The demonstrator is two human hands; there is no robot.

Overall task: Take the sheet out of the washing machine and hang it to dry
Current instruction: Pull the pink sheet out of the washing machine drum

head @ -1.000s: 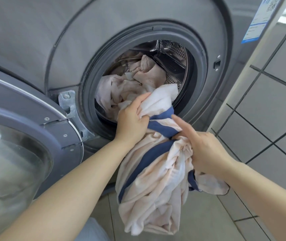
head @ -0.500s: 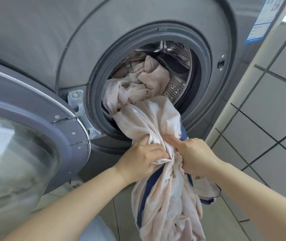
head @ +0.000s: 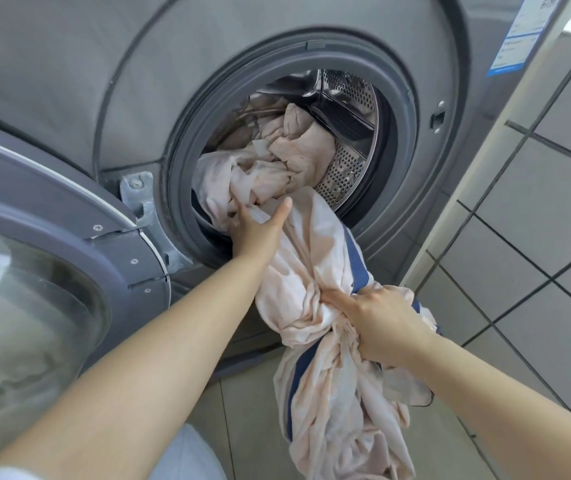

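A pale pink sheet (head: 315, 265) with a dark blue stripe trails from the drum of the grey front-loading washing machine (head: 363, 53) down toward the floor. Part of it is still bunched inside the drum. My right hand (head: 381, 323) is shut on a twisted bundle of the sheet below the machine's opening. My left hand (head: 260, 226) reaches up to the lower lip of the opening, fingers spread around the sheet where it leaves the drum; I cannot tell whether it has closed on it.
The machine's round door (head: 52, 271) with its glass window stands swung open at the left, close to my left arm. A grey tiled wall (head: 537, 220) runs along the right. Tiled floor (head: 242, 410) lies below the hanging cloth.
My left hand let go of the bundle and moved up to the drum opening. My right hand pulled its grip lower and to the right, drawing more sheet out.
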